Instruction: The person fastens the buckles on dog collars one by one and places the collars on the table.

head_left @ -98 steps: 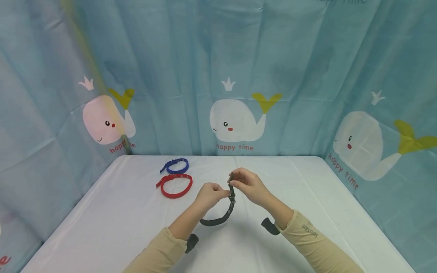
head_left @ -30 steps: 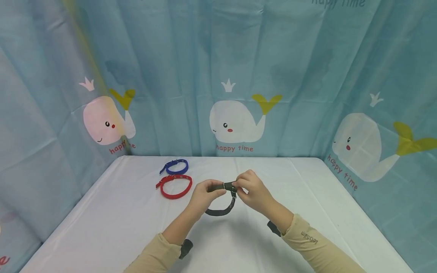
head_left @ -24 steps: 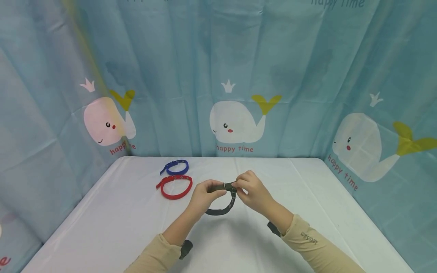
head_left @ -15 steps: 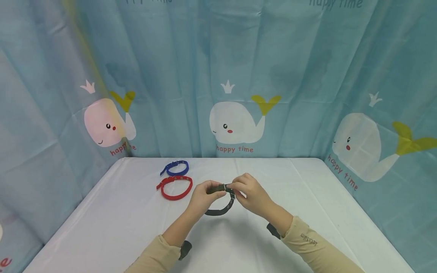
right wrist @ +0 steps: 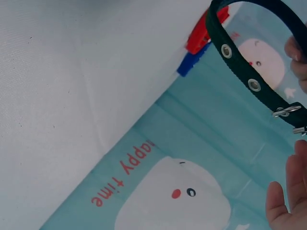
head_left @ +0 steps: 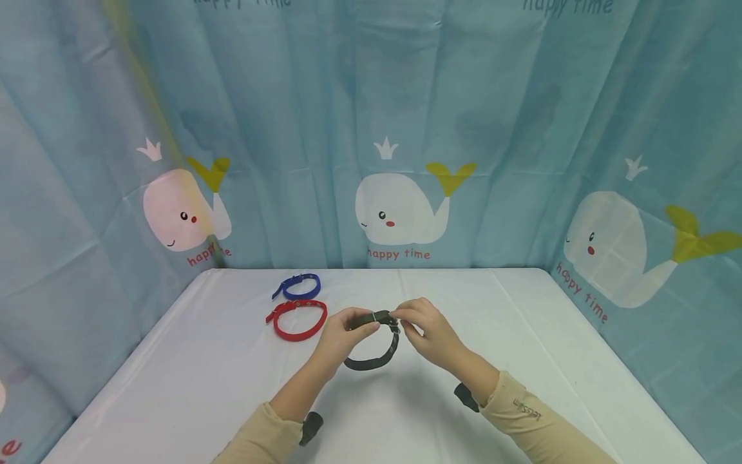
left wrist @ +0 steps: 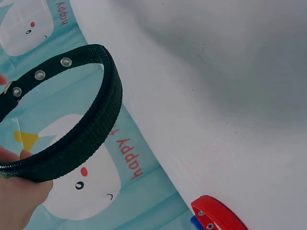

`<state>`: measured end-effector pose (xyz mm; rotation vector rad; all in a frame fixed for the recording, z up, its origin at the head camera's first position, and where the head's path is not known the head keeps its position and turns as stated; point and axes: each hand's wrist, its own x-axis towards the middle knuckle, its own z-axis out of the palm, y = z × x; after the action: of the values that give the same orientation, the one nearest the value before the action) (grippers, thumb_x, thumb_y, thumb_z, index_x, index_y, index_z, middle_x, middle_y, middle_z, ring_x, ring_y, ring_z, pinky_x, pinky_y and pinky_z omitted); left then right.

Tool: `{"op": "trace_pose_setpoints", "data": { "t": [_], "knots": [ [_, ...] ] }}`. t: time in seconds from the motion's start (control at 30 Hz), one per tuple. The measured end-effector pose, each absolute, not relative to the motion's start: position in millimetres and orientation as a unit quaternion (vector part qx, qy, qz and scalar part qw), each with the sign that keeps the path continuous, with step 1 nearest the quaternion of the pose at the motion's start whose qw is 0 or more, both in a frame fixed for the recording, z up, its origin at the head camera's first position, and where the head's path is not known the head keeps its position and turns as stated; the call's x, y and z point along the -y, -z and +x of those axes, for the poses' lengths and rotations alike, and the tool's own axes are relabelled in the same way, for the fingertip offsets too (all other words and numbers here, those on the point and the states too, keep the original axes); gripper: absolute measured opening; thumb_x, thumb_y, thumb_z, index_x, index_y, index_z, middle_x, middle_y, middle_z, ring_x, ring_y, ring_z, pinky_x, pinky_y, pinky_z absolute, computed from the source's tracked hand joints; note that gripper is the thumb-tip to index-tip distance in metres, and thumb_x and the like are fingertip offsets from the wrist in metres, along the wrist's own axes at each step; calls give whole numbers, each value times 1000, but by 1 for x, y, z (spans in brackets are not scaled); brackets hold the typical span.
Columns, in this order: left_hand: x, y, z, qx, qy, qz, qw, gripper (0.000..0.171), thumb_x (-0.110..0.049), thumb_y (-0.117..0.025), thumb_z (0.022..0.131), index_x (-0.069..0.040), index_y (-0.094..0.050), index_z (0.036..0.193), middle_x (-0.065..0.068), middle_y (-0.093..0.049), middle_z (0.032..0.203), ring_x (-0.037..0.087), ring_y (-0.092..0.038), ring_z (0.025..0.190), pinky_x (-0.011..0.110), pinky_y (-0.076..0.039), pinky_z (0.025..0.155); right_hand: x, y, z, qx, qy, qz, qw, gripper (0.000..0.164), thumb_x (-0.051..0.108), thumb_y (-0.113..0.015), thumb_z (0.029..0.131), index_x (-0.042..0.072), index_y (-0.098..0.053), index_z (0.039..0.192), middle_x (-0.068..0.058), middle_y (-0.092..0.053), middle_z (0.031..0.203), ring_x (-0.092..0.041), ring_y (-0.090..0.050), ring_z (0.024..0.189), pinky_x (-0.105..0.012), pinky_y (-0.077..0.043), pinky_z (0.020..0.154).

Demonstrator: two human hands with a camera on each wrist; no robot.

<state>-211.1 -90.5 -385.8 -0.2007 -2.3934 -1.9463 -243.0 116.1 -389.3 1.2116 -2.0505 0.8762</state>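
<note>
A dark green, nearly black buckled collar (head_left: 373, 365) with metal eyelets forms a loop held above the table. My left hand (head_left: 339, 338) grips its upper left part between thumb and fingers. At the buckle, my right hand (head_left: 430, 330) reaches in from the right with fairly straight fingers, the index fingertip right at the strap. In the right wrist view the metal buckle (right wrist: 287, 111) shows just above the right fingertips (right wrist: 301, 146), the thumb apart from the strap. The left wrist view shows the collar's eyelets (left wrist: 40, 75) and the left thumb and fingers at its lower edge.
On the white table (head_left: 191, 386) at the back left lie a red collar (head_left: 297, 336) and, just behind it, a blue collar (head_left: 303, 295), both buckled into loops. A blue curtain (head_left: 324, 129) printed with whales stands around the back and sides.
The collar has turned from an upright strap end to a strap lying level across the buckle. The left hand shifted its grip along it; the right hand, which pinched the strap end, has loosened.
</note>
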Motion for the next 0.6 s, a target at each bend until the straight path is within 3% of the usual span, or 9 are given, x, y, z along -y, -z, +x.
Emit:
{"op": "trace_pose_setpoints", "data": {
  "t": [0.17, 0.27, 0.43, 0.6],
  "knots": [
    [90, 388, -212, 778, 625, -60, 17, 31, -24, -72, 88, -2, -66, 110, 5, -68, 98, 23, -62, 97, 45, -49, 89, -114, 389, -244, 774, -308, 476, 282, 31, -14, -62, 79, 3, -72, 103, -9, -65, 102, -25, -58, 94, -35, -51, 77],
    [91, 387, -213, 765, 643, -41, 7, 32, -25, -70, 90, 0, -65, 110, 4, -66, 97, 22, -59, 95, 41, -48, 88, -115, 389, -245, 791, -330, 458, 235, 32, -11, -62, 83, 3, -70, 111, -12, -64, 109, -29, -58, 99, -39, -51, 81],
    [94, 382, -213, 715, 699, -6, -4, 32, -22, -64, 94, 3, -63, 113, 4, -61, 89, 20, -52, 87, 33, -45, 82, -117, 389, -245, 822, -447, 350, 49, 35, 7, -57, 95, -3, -56, 129, -16, -65, 115, -32, -61, 105, -45, -51, 86],
    [97, 379, -214, 688, 726, -3, 0, 27, -20, -58, 98, 4, -60, 112, 4, -58, 86, 17, -50, 83, 33, -43, 81, -118, 392, -247, 807, -515, 259, -130, 41, 20, -63, 95, -6, -56, 127, -12, -70, 103, -23, -64, 94, -42, -51, 80]
  ]
}}
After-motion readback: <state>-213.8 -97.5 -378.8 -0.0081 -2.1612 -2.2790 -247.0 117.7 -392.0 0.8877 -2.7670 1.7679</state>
